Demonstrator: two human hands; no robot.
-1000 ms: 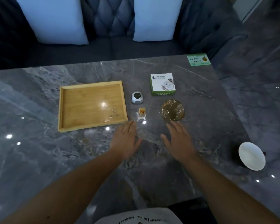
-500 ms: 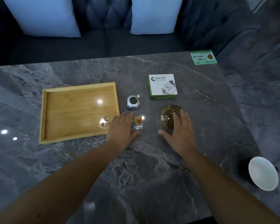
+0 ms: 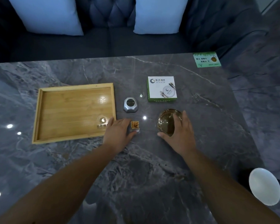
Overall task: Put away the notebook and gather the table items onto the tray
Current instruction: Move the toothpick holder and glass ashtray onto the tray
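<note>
An empty wooden tray (image 3: 68, 110) lies on the left of the grey marble table (image 3: 136, 172). Just right of its near corner stands a small clear toothpick holder (image 3: 135, 126); my left hand (image 3: 118, 135) wraps its left and near sides. My right hand (image 3: 179, 135) lies over a round amber glass dish (image 3: 166, 121), fingers on the far right rim and thumb at the near edge. Behind them sit a silver call button (image 3: 130, 105) and a white and green box (image 3: 162, 88). I see no notebook.
A green card (image 3: 206, 59) lies at the table's far right corner. A white bowl (image 3: 263, 185) sits off the near right edge. Behind the table is a dark sofa (image 3: 113, 41) with two pale cushions (image 3: 45, 15).
Both hands have slid forward across the table. The left one has reached the toothpick holder and the right one has closed over the glass dish.
</note>
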